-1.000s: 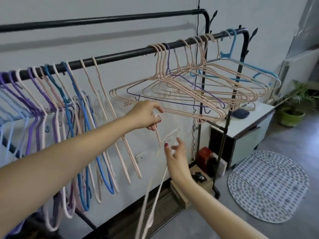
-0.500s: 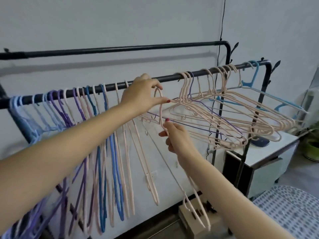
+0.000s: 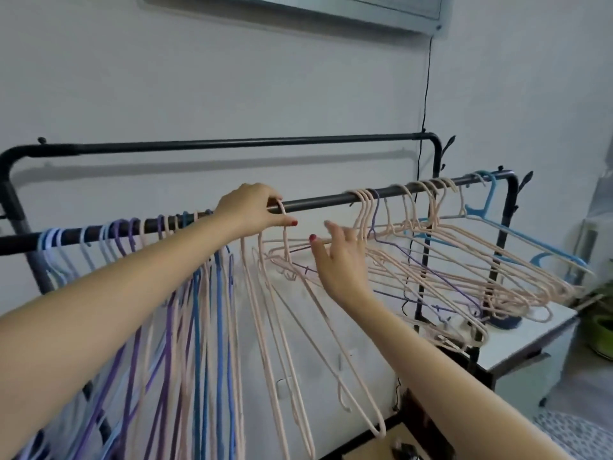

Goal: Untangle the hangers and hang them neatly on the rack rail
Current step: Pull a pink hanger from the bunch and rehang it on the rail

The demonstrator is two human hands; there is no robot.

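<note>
A black rack rail [image 3: 318, 200] runs left to right. My left hand [image 3: 252, 210] pinches the hook of a pink hanger [image 3: 318, 303], which sits over the rail and hangs down below. My right hand [image 3: 338, 263] hovers just right of that hanger with fingers spread, holding nothing. Sorted hangers [image 3: 185, 293] in lilac, purple, blue and pink hang straight at the left. A tangled bunch of pink hangers [image 3: 464, 270], with a purple and a light blue one among them, hangs at the rail's right end.
A second, higher black rail [image 3: 232, 143] runs behind, near the white wall. A white cabinet [image 3: 517, 340] stands at the right under the tangled bunch. A green plant pot [image 3: 602, 330] sits at the far right edge. A patterned mat [image 3: 577, 436] lies on the floor.
My left hand lifted the pink hanger from below the rail and set its hook over the rail. My right hand let go of the hanger's neck and opened.
</note>
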